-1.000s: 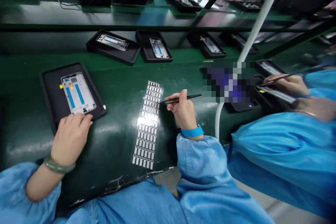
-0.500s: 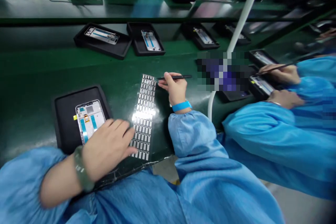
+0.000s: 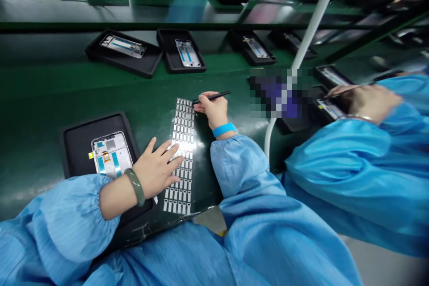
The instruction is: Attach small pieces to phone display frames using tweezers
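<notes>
My left hand lies with its fingers spread, the fingertips over the left edge of a sheet of small grey-white stickers. The sheet is laid out in rows and lies flat on the green bench. My right hand pinches black tweezers, whose tip is at the sheet's top right corner. Left of the sheet, a black tray holds an opened phone body with blue strips and a yellow tab. My left forearm and sleeve hide the lower part of the phone and tray.
Several black trays with phone bodies stand along the back, among them one tray and another. A white pole slants down right of my right hand. At the right, a co-worker's hand works over a tray.
My left hand has moved right and up, spreading its fingers onto the sheet. My right hand has brought the tweezers' tip to the sheet's top right corner. The view has shifted slightly.
</notes>
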Demonstrator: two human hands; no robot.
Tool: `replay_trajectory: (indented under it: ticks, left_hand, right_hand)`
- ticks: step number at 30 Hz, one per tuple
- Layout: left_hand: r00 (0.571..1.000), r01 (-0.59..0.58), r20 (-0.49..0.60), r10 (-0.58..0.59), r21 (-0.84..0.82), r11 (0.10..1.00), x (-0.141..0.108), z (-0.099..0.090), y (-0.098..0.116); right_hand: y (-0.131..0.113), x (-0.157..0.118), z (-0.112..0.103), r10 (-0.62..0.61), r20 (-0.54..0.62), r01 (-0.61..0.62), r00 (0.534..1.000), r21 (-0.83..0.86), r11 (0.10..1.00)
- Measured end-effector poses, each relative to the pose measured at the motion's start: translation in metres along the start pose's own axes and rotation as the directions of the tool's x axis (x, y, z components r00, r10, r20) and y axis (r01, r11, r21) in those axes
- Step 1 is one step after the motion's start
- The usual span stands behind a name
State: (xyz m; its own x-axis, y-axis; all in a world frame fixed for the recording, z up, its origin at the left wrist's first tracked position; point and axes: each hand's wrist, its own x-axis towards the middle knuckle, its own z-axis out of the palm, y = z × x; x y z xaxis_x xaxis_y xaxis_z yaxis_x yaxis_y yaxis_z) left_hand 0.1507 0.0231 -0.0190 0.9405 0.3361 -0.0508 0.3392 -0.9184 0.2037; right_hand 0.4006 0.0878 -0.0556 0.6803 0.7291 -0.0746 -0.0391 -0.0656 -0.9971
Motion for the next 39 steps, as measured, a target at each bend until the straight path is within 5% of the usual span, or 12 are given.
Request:
replay_trajectory:
  ticks: [6, 11, 17, 21, 24, 26, 29, 33, 36, 39]
  left_hand:
    - [1.000, 0.009, -0.021, -0.009, -0.015, 1.000, 0.001, 0.003, 0.004]
    - [0.999, -0.009, -0.046, 0.005, -0.093, 0.996, 0.000, 0.004, 0.001]
    - [0.996, 0.000, -0.093, -0.016, -0.168, 0.986, -0.003, 0.003, -0.001]
    - [0.976, 0.071, -0.181, -0.121, -0.261, 0.963, -0.013, -0.008, -0.008]
    - [0.889, 0.199, -0.285, -0.359, -0.466, 0.862, -0.032, -0.023, -0.020]
    - [0.780, 0.174, -0.305, -0.546, -0.733, 0.658, -0.050, -0.031, -0.026]
    - [0.667, 0.073, -0.228, -0.709, -0.928, 0.366, -0.076, -0.033, -0.029]
    - [0.549, 0.102, -0.089, -0.831, -0.980, 0.172, -0.100, -0.023, -0.025]
    - [0.519, 0.142, -0.039, -0.854, -0.981, 0.132, -0.106, -0.019, -0.025]
    - [0.545, 0.230, -0.041, -0.838, -0.953, 0.197, -0.109, -0.019, -0.030]
  right_hand:
    - [-0.033, -0.011, 0.003, 0.134, 0.140, -0.159, 0.981, 0.182, 0.970]
    - [-0.066, -0.028, 0.007, 0.174, 0.368, -0.346, 0.914, 0.476, 0.809]
    - [-0.091, -0.051, 0.020, 0.008, 0.420, -0.266, 0.907, 0.558, 0.786]
    - [-0.091, -0.080, 0.041, -0.089, 0.452, -0.145, 0.888, 0.457, 0.878]
    - [-0.084, -0.109, 0.059, -0.138, 0.600, -0.092, 0.788, 0.336, 0.937]
    - [-0.080, -0.126, 0.070, -0.129, 0.681, -0.097, 0.721, 0.283, 0.954]
    - [-0.074, -0.143, 0.085, -0.113, 0.763, -0.126, 0.636, 0.247, 0.961]
    - [-0.068, -0.155, 0.101, -0.052, 0.831, -0.175, 0.554, 0.177, 0.969]
    - [-0.063, -0.159, 0.108, -0.034, 0.860, -0.168, 0.508, 0.137, 0.976]
    - [-0.060, -0.160, 0.111, -0.055, 0.879, -0.110, 0.473, 0.121, 0.987]
